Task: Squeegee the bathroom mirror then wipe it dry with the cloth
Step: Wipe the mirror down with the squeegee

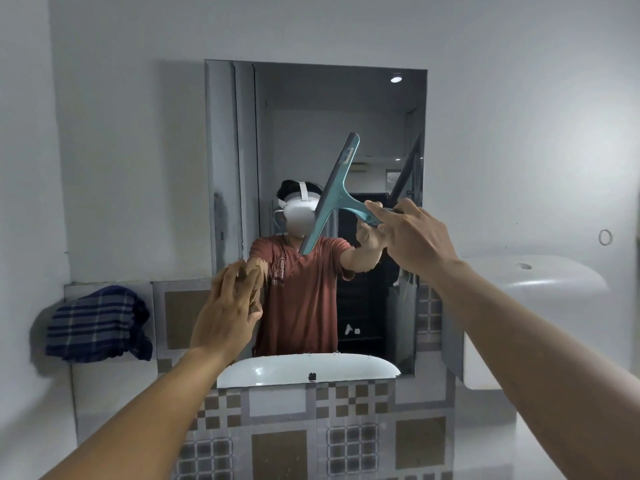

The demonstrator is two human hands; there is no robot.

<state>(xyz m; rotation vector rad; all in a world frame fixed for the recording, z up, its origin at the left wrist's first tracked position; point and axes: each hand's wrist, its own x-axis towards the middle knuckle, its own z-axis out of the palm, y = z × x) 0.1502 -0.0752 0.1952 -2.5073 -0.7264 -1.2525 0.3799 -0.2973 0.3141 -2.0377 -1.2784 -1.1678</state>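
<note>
A rectangular mirror point(346, 105) hangs on the white wall straight ahead. My right hand point(412, 237) grips the handle of a teal squeegee point(332, 192), whose long blade tilts steeply, top end up to the right, in front of the glass at mid-height. My left hand point(228, 310) is flat with fingers spread, its fingertips at the mirror's lower left edge, holding nothing. A dark blue checked cloth point(98, 323) lies bunched on a ledge to the left of the mirror. The mirror reflects a person in a red shirt.
A white basin point(533, 282) juts from the wall at the right. Patterned grey and brown tiles point(311, 434) cover the wall below the mirror. A small ring hook point(605, 236) is on the right wall.
</note>
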